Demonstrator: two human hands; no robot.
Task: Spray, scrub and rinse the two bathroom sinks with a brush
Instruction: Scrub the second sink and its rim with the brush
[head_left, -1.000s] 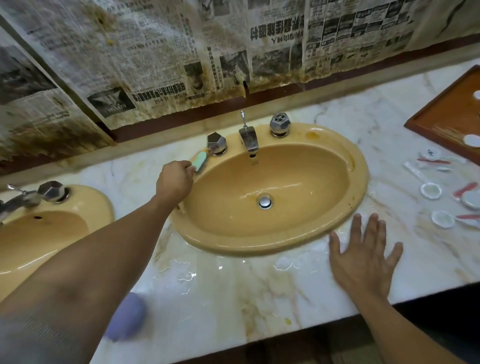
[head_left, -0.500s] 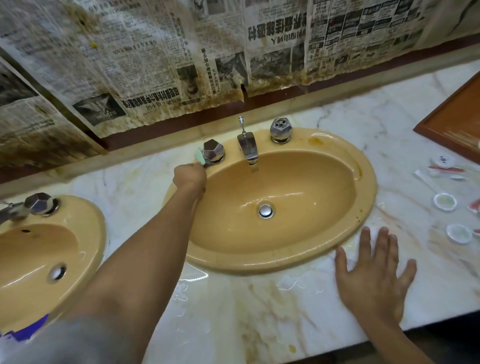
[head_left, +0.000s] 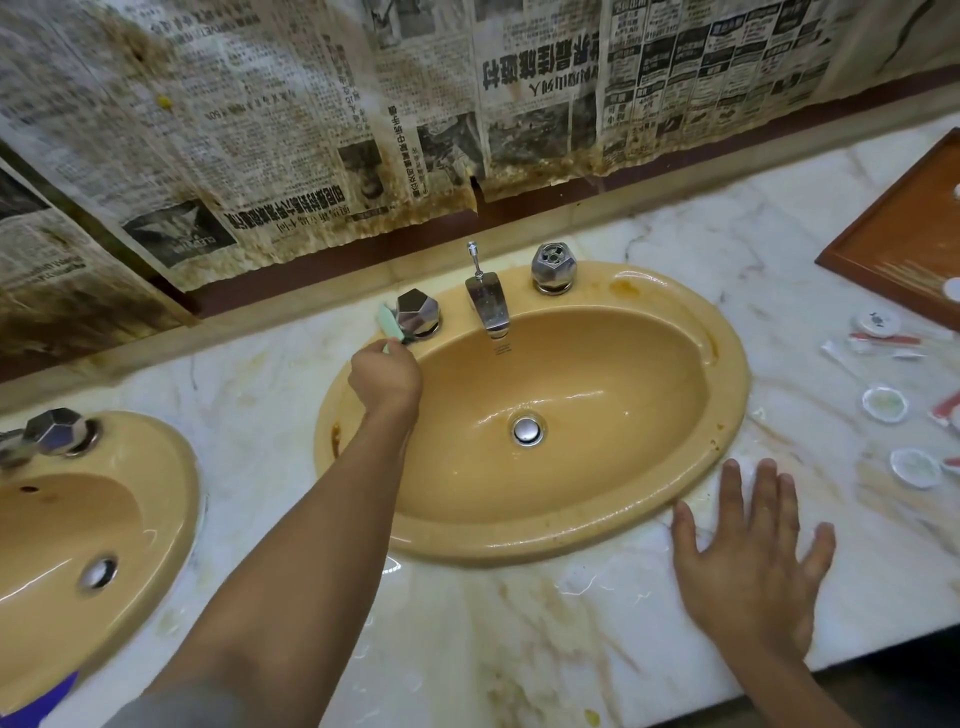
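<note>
A yellow oval sink (head_left: 722, 395) sits in the middle of the marble counter, with a chrome spout (head_left: 488, 306) and two faceted chrome knobs. My left hand (head_left: 385, 380) is shut on a small green brush (head_left: 390, 323), whose head touches the base of the left knob (head_left: 417, 312) on the sink's back rim. My right hand (head_left: 753, 558) lies flat and open on the wet counter in front of the sink's right side. A second yellow sink (head_left: 171, 499) shows partly at the left edge with its own knob (head_left: 56, 431).
Stained newspaper (head_left: 363, 119) covers the wall behind. A brown wooden tray (head_left: 904, 234) stands at the far right, with small white caps (head_left: 884, 404) and red-and-white tubes (head_left: 883, 342) scattered in front of it. Something blue (head_left: 36, 709) sits at the bottom left.
My left hand has moved the brush from the sink's left rim up against the left knob. The view has shifted, so the left sink shows more. My right hand stays flat.
</note>
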